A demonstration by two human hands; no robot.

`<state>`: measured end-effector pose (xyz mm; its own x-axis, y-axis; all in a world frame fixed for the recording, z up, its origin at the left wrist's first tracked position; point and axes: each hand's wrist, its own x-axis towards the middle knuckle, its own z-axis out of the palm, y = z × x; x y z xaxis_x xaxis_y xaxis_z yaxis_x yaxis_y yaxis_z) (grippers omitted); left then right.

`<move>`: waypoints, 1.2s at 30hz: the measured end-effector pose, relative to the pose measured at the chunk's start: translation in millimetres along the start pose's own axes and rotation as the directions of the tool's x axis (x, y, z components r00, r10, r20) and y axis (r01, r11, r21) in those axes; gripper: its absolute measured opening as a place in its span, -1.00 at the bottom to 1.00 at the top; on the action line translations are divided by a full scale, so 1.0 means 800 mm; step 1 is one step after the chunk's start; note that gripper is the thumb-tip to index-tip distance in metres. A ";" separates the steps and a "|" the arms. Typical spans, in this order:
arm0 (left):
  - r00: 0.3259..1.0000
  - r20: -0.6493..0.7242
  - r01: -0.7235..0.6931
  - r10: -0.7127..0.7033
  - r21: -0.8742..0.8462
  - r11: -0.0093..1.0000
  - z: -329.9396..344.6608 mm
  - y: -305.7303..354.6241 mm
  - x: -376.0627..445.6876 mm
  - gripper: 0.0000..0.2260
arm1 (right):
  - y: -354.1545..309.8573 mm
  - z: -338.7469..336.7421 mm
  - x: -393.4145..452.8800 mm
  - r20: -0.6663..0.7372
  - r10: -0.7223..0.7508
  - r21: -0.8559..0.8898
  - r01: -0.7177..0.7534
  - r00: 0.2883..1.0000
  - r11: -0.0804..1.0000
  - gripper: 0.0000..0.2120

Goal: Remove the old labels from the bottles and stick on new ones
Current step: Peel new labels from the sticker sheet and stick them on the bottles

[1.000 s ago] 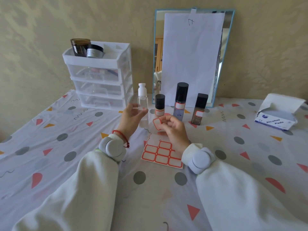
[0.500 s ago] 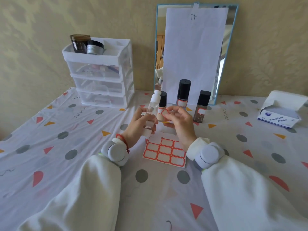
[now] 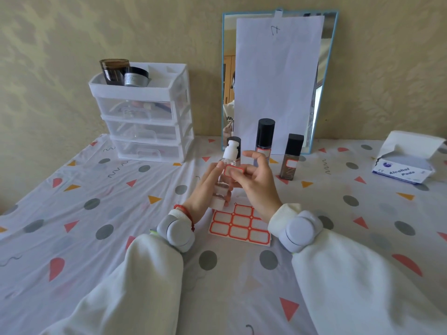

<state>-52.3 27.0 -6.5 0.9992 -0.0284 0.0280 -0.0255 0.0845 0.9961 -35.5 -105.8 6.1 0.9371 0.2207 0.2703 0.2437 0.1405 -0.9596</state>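
My left hand (image 3: pixel 207 188) grips a clear pump bottle (image 3: pixel 226 165) with a white top, held tilted above the table. My right hand (image 3: pixel 254 182) presses a red-bordered white label (image 3: pixel 233 170) against the bottle's side with its fingertips. Below my hands a sheet of red-bordered labels (image 3: pixel 239 226) lies flat on the cloth. Behind stand three black-capped bottles with labels: a short one (image 3: pixel 235 141) partly hidden by the pump bottle, a tall one (image 3: pixel 264 139) and a brown square one (image 3: pixel 291 158).
A white three-drawer organiser (image 3: pixel 147 117) with two jars on top stands at the back left. A mirror covered by white paper (image 3: pixel 278 81) leans on the wall. An open box of alcohol pads (image 3: pixel 408 165) sits at the right.
My left hand took the pump bottle off the table and lifted it towards me. My right hand carried the peeled label over and now holds it against the bottle.
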 end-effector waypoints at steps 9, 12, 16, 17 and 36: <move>1.000 -0.019 -0.024 0.025 0.048 0.999 0.007 0.002 -0.006 -0.70 | 0.000 0.000 0.000 -0.023 0.000 -0.013 0.000 1.000 1.000 -0.65; 0.998 -0.020 -0.055 0.056 0.078 0.995 0.011 0.004 -0.008 -0.77 | 0.001 0.001 0.000 -0.033 -0.014 -0.052 0.012 0.999 0.999 -0.66; 0.998 -0.007 -0.060 0.061 0.098 0.993 0.014 0.008 -0.011 -0.76 | 0.004 0.001 0.001 -0.042 -0.007 -0.083 0.003 0.999 0.997 -0.66; 0.998 -0.006 -0.061 0.062 0.104 0.993 0.014 0.009 -0.012 -0.74 | 0.004 0.001 0.002 -0.047 -0.007 -0.092 0.002 0.999 0.996 -0.66; 0.996 0.004 -0.089 0.089 0.075 0.993 0.006 0.003 -0.009 -0.69 | 0.002 -0.002 0.004 -0.143 0.160 -0.040 -0.167 0.977 0.985 -0.60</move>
<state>-59.5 23.0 -3.6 0.9928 -0.0250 0.1167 -0.1165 0.0120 0.9931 -31.8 -106.4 5.4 0.9900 0.0998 0.0998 0.0938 0.0629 -0.9936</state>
